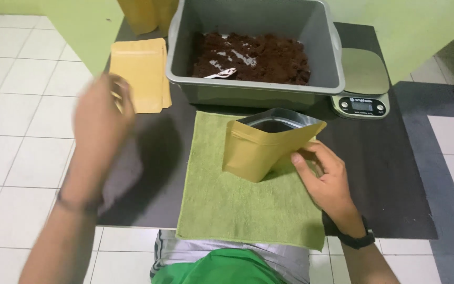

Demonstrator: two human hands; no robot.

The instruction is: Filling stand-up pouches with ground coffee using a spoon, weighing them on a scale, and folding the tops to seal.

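From the head camera, the right hand (pixel 326 176) pinches the side of an open kraft pouch (pixel 265 147), which stands tilted on a green towel (pixel 237 210) on the dark worktop (pixel 390 173). The left hand (pixel 101 118) hovers blurred near a stack of flat pouches (pixel 142 71); its grip cannot be told. Behind sit a grey tub (pixel 258 92) of brown powder and a scale (pixel 363 81).
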